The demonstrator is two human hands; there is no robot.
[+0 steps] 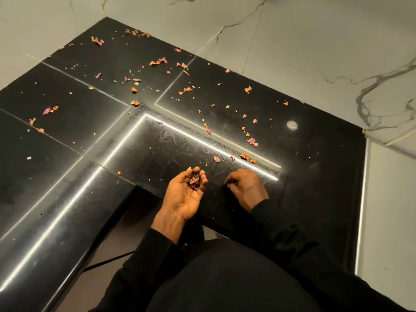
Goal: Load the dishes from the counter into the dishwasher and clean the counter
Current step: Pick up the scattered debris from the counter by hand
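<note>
We were cleaning the bench [74,86]. Our left hand [186,192] cupped gathered petals [194,180] at lower centre, while our right hand [245,188] curled beside it — grasping anything, we couldn't tell. Next, we judged, came the loose petals [244,156] just above — small, careful pinches.

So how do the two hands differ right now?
The left hand lies palm up, cupped around a clump of petals; the right hand is palm down, fingers curled onto the counter. The left hand plainly holds petals; whether the right hand pinches anything is hidden. Both are at the counter's near edge.
</note>
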